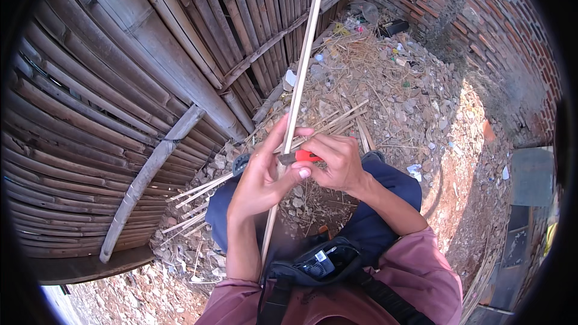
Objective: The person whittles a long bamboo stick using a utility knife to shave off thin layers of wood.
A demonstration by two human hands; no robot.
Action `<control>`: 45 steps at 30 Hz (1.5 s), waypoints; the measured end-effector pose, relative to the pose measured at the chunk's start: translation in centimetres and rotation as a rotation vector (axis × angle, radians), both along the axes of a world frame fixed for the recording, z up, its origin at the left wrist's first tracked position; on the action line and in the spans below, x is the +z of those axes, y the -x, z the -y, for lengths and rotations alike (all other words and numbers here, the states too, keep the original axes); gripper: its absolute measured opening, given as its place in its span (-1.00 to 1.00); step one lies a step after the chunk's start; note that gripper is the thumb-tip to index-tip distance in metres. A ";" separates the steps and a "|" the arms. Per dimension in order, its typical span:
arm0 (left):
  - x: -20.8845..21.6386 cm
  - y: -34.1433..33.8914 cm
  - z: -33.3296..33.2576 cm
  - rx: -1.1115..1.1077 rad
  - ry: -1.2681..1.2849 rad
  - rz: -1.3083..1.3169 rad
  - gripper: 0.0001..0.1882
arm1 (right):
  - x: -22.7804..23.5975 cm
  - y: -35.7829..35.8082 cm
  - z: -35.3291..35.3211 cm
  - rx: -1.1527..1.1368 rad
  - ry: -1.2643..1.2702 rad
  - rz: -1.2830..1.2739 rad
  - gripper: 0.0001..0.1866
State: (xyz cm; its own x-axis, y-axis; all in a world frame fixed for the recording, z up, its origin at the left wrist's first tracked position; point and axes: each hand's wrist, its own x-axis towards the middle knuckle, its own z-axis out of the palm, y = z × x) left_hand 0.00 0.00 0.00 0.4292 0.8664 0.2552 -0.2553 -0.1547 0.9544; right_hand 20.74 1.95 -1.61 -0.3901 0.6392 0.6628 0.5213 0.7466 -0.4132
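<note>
A long, pale bamboo strip (305, 54) rises at a slant in front of me, its far end up toward the bamboo wall and its near end down by my lap. My left hand (256, 177) holds it around the middle, with the fingers behind and the thumb pointing across to the right. In my right hand (338, 159) is a red-handled knife (308, 156). Its short dark blade points left and lies against the strip, between the two hands. Part of the handle is hidden by my right fingers.
Bamboo slats form a wall (144, 84) at the left, braced by poles. Several cut strips (201, 191) lie on the rubble beyond and beside my knees. A brick wall (481, 30) stands at the far right. An open black pouch (322, 262) sits at my waist.
</note>
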 end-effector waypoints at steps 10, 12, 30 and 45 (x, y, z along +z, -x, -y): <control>-0.2 -0.9 0.1 0.023 0.054 0.079 -0.05 | 0.5 -0.1 0.3 -0.074 -0.034 0.008 -0.68; -0.3 -1.1 0.1 0.040 0.047 0.080 -0.06 | 0.5 0.0 0.3 -0.095 -0.036 0.003 -0.69; 0.5 -2.8 0.1 0.207 0.212 0.074 -0.26 | 0.5 -0.9 -0.5 -0.113 0.066 -0.010 -0.72; 0.1 -1.4 0.1 0.052 0.181 0.164 -0.11 | 0.6 -1.0 -0.6 0.017 0.050 0.021 -0.74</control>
